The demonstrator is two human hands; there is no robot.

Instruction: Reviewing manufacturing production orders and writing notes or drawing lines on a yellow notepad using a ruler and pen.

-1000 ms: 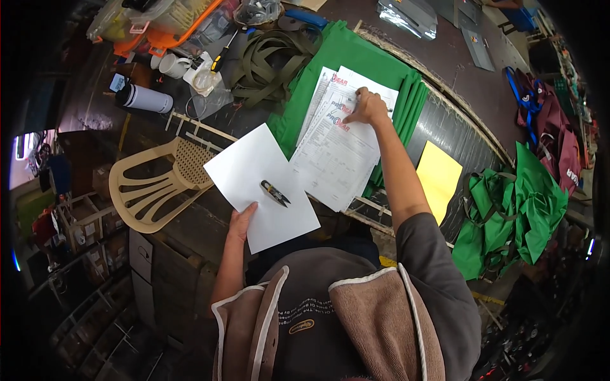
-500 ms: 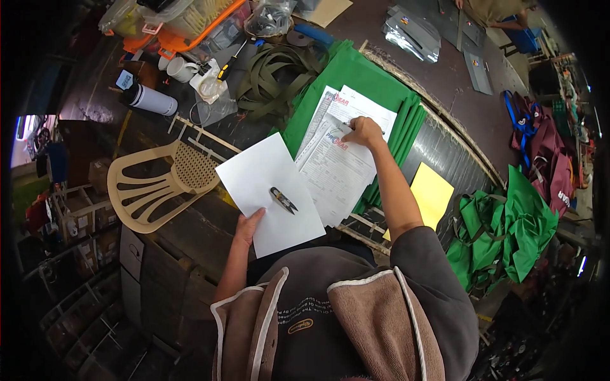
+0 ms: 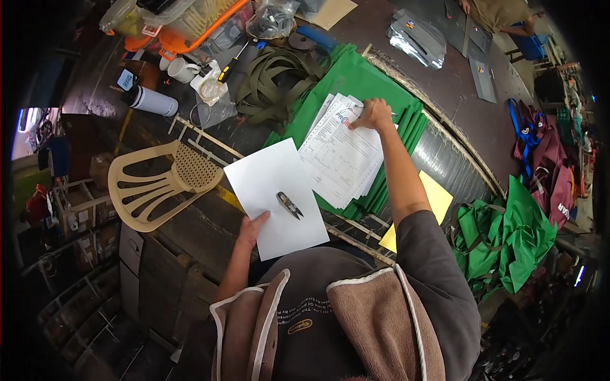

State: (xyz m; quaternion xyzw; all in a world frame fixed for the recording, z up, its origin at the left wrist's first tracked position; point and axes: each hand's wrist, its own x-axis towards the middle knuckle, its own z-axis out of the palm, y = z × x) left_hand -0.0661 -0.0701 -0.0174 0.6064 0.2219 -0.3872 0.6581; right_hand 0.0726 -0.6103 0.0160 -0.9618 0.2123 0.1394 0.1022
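My left hand (image 3: pixel 254 228) grips the lower left edge of a blank white sheet of paper (image 3: pixel 257 174), thumb on top. A pair of thread snips (image 3: pixel 290 206) with dark handles lies on that sheet. Farther right, my right hand (image 3: pixel 375 116) is closed on the upper edge of a printed form (image 3: pixel 340 159). This form lies over other printed sheets, whose edges show at its left and right. Beneath them is a stack of folded green fabric (image 3: pixel 359 79). A thin thing pokes out beside my right fingers; I cannot make out what it is.
A beige plastic chair (image 3: pixel 149 213) stands left. On the table are a coil of olive webbing (image 3: pixel 270 76), a screwdriver (image 3: pixel 232 61), a mug (image 3: pixel 183 70), a bottle (image 3: pixel 152 100) and plastic boxes (image 3: pixel 203 25). Yellow paper (image 3: pixel 438 193) and green bags (image 3: pixel 515 235) lie right. Another person's arm (image 3: pixel 518 28) shows far right.
My right hand has moved slightly right and away, and the printed form has shifted with it over the sheets beneath. The white sheet with the snips has moved a little right.
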